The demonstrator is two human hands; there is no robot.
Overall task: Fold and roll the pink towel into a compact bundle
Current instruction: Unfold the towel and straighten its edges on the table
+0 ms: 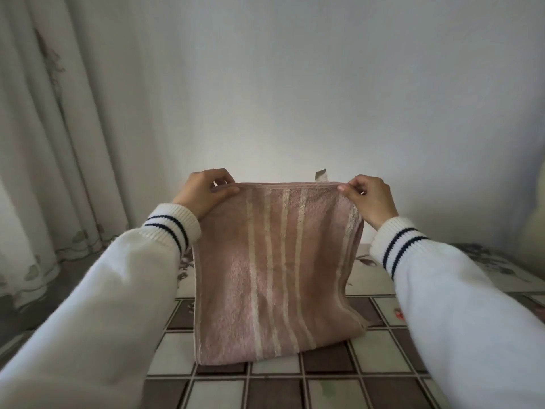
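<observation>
The pink towel [274,270] with pale cream stripes hangs in front of me, doubled over, held up by its top edge. My left hand [203,191] pinches the top left corner. My right hand [370,199] pinches the top right corner. The towel's lower fold rests on the checked tablecloth [383,358]. A small label tab [321,175] sticks up from the top edge near the right hand. Both arms wear white sleeves with dark striped cuffs.
A table covered with a brown and cream checked cloth fills the lower view. A pale curtain [53,143] hangs at the left down to the floor. A plain white wall [295,84] stands close behind the table.
</observation>
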